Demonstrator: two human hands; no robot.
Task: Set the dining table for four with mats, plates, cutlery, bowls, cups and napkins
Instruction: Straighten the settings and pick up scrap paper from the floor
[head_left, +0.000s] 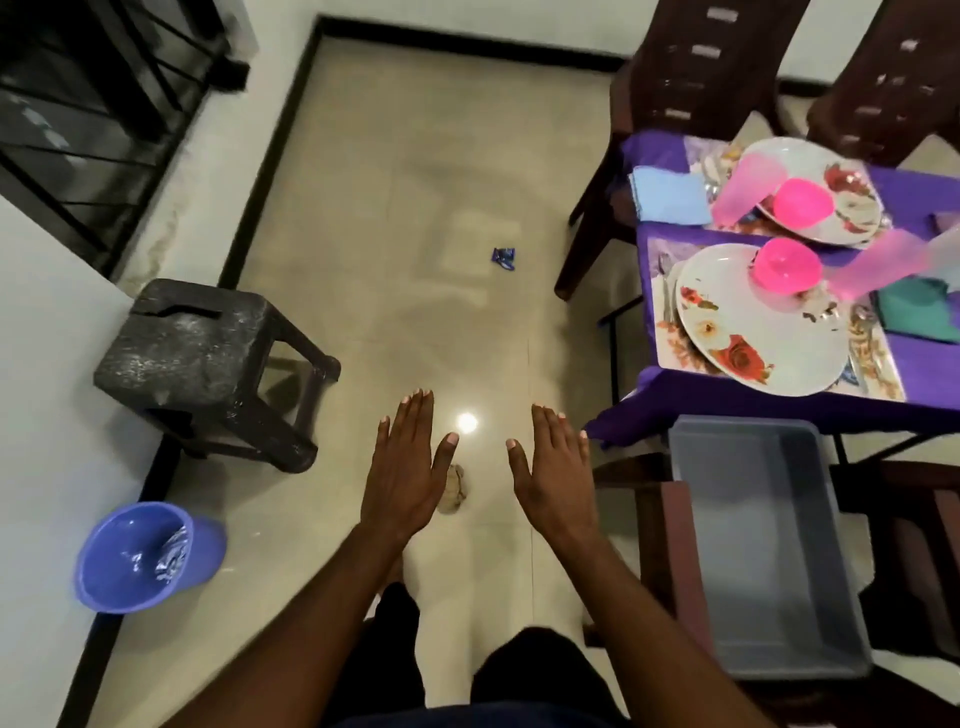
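Observation:
My left hand (405, 467) and my right hand (553, 467) are stretched out flat over the tiled floor, palms down, fingers straight, holding nothing. The dining table (727, 410) with its purple cloth is at the right. On it lie two floral plates, the near plate (753, 332) and the far plate (841, 208). Each carries a pink bowl: the near bowl (787, 265) and the far bowl (802, 202). Translucent pink cups (740, 189) stand beside them. A light blue napkin (670, 195) and a teal napkin (919, 312) lie on the cloth.
A grey plastic bin (769, 561) rests on a chair seat at the table's near corner. Dark wooden chairs (696, 67) stand at the far side. A black stool (208, 364) and a blue bucket (140, 556) are at the left; a blue wrapper (504, 258) lies on the floor.

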